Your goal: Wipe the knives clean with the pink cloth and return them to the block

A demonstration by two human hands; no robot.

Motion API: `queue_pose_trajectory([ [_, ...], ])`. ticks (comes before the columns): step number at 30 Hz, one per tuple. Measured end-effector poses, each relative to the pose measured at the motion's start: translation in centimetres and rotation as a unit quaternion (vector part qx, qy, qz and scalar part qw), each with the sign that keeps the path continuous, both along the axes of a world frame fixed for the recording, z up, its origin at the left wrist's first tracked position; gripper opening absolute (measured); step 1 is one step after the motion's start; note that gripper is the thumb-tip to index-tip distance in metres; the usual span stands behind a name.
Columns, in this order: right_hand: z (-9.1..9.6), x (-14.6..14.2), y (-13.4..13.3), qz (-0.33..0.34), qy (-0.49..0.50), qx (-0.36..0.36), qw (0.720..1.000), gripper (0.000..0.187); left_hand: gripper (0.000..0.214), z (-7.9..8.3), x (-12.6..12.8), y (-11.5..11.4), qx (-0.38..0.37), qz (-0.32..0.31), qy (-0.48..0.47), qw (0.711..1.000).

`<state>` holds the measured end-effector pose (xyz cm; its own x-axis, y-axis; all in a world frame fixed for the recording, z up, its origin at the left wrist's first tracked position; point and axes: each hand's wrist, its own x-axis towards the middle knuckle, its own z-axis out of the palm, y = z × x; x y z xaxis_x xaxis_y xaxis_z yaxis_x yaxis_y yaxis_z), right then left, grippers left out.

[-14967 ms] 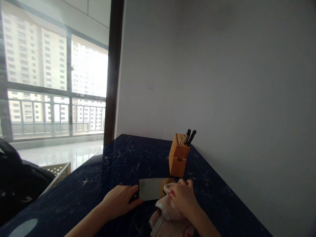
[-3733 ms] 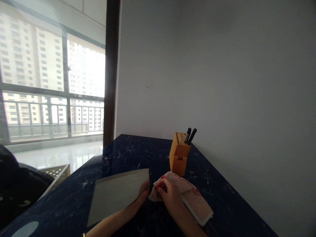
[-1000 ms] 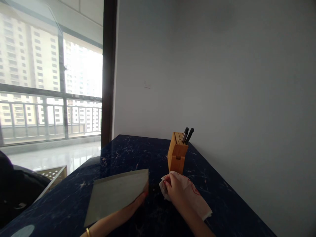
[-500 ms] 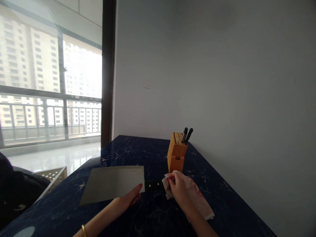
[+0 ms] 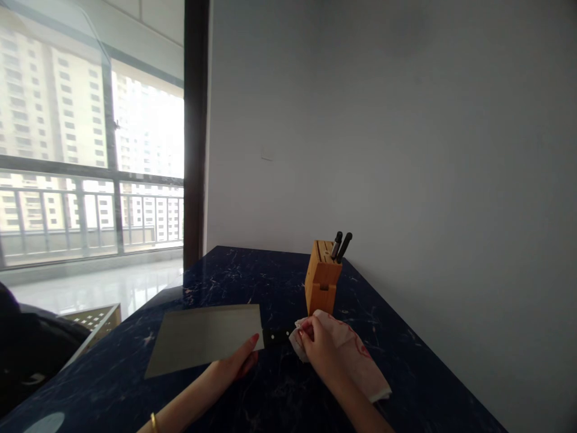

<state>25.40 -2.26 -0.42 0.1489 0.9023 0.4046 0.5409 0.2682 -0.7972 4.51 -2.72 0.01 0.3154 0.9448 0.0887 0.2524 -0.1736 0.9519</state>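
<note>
A broad cleaver (image 5: 202,334) is held above the dark table, its blade to the left and its black riveted handle to the right. My left hand (image 5: 241,359) grips the blade close to the handle, thumb on top and fingers beneath. Closed on a whitish cloth with red marks (image 5: 358,355), my right hand (image 5: 318,343) pinches it around the handle's end, which the cloth hides. Just beyond the cloth stands a wooden knife block (image 5: 322,279), with two black-handled tools (image 5: 340,245) in its slots.
The dark blue marbled table (image 5: 252,270) reaches back to a grey wall (image 5: 406,150). To the left are a perforated beige frame (image 5: 97,322), a black object (image 5: 36,349) and large windows (image 5: 90,120). A pale round spot (image 5: 45,423) shows at the near left.
My right hand and the cloth's gathered end have moved slightly left along the cleaver's handle, covering a little more of it. My left hand keeps its grip on the blade.
</note>
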Motion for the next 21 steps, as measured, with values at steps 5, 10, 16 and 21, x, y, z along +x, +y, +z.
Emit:
queue_pose_trajectory([
  [5,-0.2,-0.9,-0.3,0.022,-0.009,-0.004,1.0,0.007,0.059,-0.3,0.2,0.0,0.005,0.011,0.017,1.0],
  [10,-0.2,-1.8,-0.7,0.038,-0.016,-0.014,0.999,0.007,0.058,-1.4,0.2,0.4,0.035,-0.007,0.028,0.999],
  [16,0.2,-3.1,-1.4,0.077,-0.008,-0.016,0.997,0.008,0.049,-1.5,-0.1,0.2,0.035,-0.008,-0.001,0.999],
  [21,1.0,-4.1,-2.4,0.083,0.001,-0.005,0.997,0.011,0.044,-1.6,2.1,1.1,0.009,-0.088,-0.103,0.991],
])
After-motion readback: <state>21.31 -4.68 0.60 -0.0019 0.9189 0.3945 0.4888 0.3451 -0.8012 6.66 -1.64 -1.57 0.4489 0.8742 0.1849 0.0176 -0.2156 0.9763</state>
